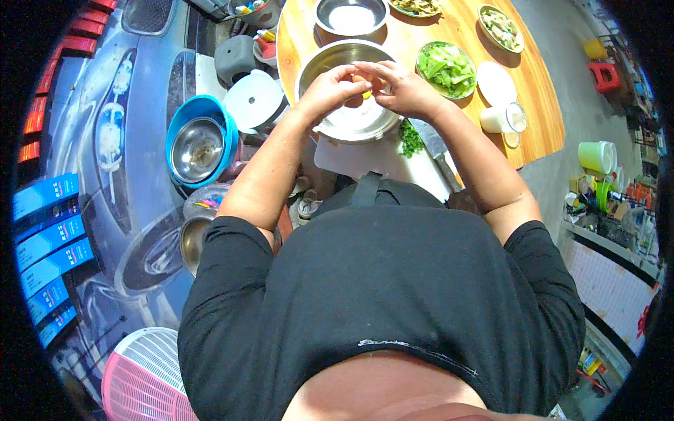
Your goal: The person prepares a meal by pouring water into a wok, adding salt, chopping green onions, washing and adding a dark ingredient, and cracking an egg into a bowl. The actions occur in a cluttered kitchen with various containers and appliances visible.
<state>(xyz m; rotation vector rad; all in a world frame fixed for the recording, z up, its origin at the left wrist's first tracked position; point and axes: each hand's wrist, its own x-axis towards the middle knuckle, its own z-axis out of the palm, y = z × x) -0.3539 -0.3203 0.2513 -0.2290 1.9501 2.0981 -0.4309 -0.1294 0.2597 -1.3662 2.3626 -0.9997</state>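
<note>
Both my hands are together over a large steel bowl (330, 131) on the wooden table. My left hand (328, 92) and my right hand (408, 91) have their fingers curled toward each other around what looks like a cracked egg (366, 95). A bit of yellow and brownish shell shows between the fingertips; the rest is hidden. Just in front of the bowl lies a white cutting board (421, 168). Chopped green herbs (411, 139) sit on it beside a cleaver (430, 138), whose handle points toward me.
Around the round table (540, 126) stand a second steel bowl (351, 15), a plate of cut green vegetable (446, 69), a white plate (496, 84), a plate of pale slices (500, 29) and a white jar (497, 119). Left of it are a white stool (255, 100) and a blue basin (173, 149).
</note>
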